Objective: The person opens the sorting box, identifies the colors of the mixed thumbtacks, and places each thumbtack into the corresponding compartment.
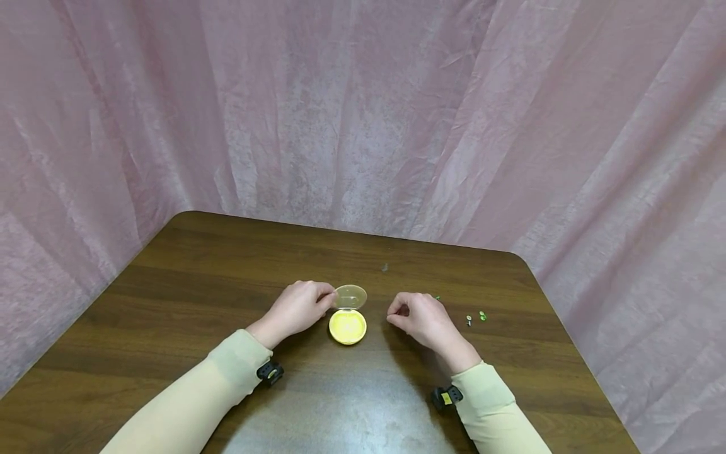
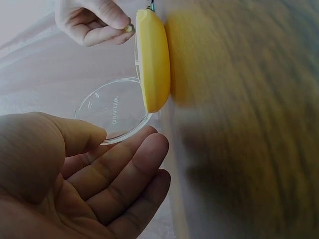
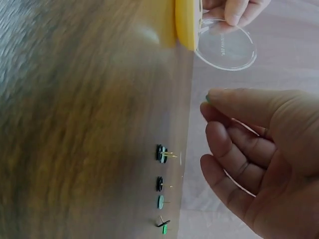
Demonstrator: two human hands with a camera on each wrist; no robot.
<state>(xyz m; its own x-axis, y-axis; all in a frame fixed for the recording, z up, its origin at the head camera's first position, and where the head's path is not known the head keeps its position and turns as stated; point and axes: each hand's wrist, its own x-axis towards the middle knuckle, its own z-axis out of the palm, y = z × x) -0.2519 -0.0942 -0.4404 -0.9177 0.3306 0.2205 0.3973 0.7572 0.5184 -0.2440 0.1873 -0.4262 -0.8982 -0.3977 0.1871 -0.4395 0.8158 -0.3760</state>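
Note:
A round yellow case [image 1: 348, 328] stands on the table with its hinged clear lid [image 1: 351, 296] raised; faint lettering shows on the lid in the left wrist view. My left hand [image 1: 300, 306] pinches the lid's rim between thumb and fingers, left of the case. To the right of the case, my right hand [image 1: 422, 321] holds a tiny thumbtack [image 3: 208, 98] between thumb and index fingertips, mostly hidden, with a green edge peeking out. Several loose thumbtacks [image 3: 160, 201] with flat green and dark heads lie beside that hand, some with their pins pointing up.
The brown wooden table [image 1: 198, 277] has rounded far corners. A pink curtain [image 1: 340, 126] hangs behind it. Toward the far edge lies a small greyish scrap [image 1: 385, 267]. Each wrist wears a black camera [image 1: 270, 372].

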